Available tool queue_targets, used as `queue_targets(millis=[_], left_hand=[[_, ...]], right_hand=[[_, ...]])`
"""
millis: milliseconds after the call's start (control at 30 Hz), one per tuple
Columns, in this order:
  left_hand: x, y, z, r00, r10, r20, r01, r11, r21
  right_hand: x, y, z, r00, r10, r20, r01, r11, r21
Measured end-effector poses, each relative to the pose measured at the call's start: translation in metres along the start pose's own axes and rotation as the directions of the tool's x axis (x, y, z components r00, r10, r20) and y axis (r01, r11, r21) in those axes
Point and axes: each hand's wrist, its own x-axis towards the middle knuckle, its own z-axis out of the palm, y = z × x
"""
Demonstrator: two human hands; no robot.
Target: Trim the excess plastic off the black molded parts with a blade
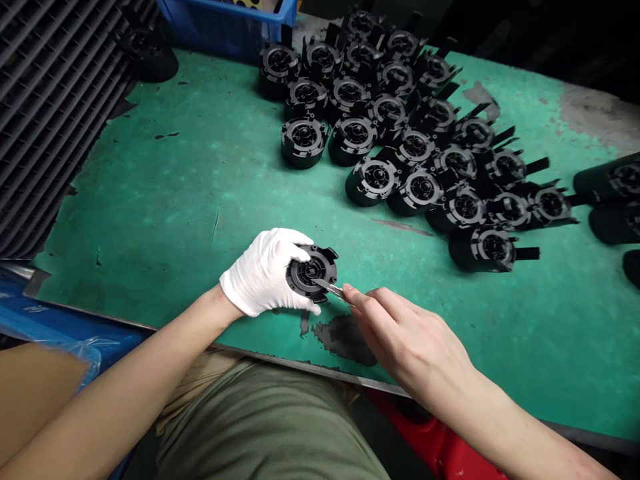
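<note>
Olive-green trousers (270,427) are seen closest to the lens, at 6 o'clock, with the two forearms reaching out above them. Beyond them a worn green table (165,207) fills most of the view, its surface scuffed and patched dark near the front edge. At 9 to 11 o'clock a stack of black ribbed grilles (45,113) overlaps the table's left side. From 12 to 3 o'clock a large cluster of black round plastic parts (410,147) is laid out in rough rows, most lying with the ringed face turned up and a flat tab sticking out to the side. At 12 o'clock a blue crate (225,23) is set at the table's far edge; its contents cannot be made out, apart from a dark shape at the rim. At 8 o'clock a blue tray edge with clear plastic film (75,347) is partly visible.

Near the table's front edge, just below centre, the left hand (263,270), in a white glove, is wrapped around a black round part (313,272), which is held tilted, its ringed face toward the camera. The bare right hand (405,340) is closed in a pinch on a thin metal blade (327,288), whose tip touches the lower face of the held part.
</note>
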Motion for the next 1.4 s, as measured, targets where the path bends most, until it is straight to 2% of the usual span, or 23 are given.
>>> queue_targets(millis=[233,633,800,1067,1400], left_hand=[[-0.001,-0.002,0.001,0.999,0.026,-0.022,-0.026,1.000,0.007],[-0.001,0.000,0.000,1.000,-0.012,0.011,0.012,1.000,-0.003],[-0.003,-0.004,0.002,0.999,0.046,-0.023,-0.046,0.999,-0.002],[0.002,-0.001,0.001,0.998,-0.052,0.034,0.052,0.998,-0.024],[0.004,0.001,0.001,0.998,-0.024,0.061,0.023,1.000,0.011]], right_hand=[[0.007,-0.008,-0.008,0.996,-0.080,-0.034,0.074,0.986,-0.153],[0.010,-0.018,-0.011,0.991,-0.122,-0.057,0.108,0.973,-0.204],[0.010,-0.016,-0.011,0.989,-0.136,-0.050,0.124,0.972,-0.197],[0.008,-0.012,-0.009,0.988,-0.154,-0.029,0.145,0.968,-0.205],[0.003,-0.007,-0.001,0.989,-0.140,-0.040,0.136,0.986,-0.094]])
